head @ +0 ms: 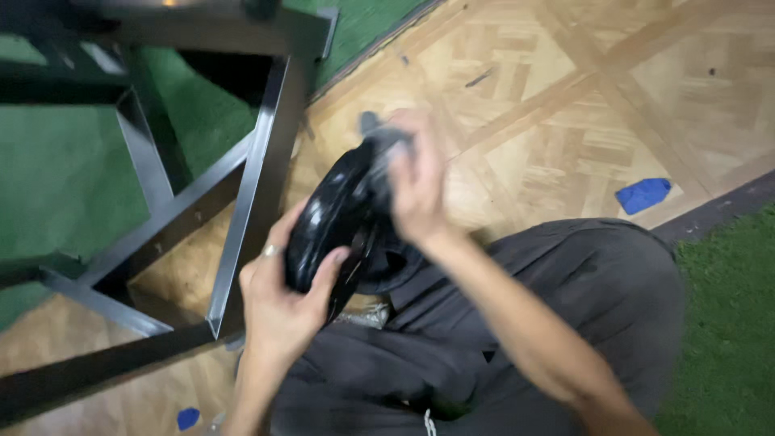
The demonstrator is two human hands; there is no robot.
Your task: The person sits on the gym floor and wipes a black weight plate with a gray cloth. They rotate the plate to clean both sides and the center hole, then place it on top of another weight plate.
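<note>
Fingers point(327, 270) around blurred black shoe point(331, 214)

Just 1 view here, the head camera, looking steeply down from the person's own head onto the lap and hands, close in. The left hand point(282, 303) sits lower centre, the right hand point(416, 190) at centre, both large and blurred by motion. The frame is tilted: the parquet floor point(565, 113) runs off to the upper right, a dark metal frame point(258, 178) fills the left. No 2nd view shares the scene.
</note>
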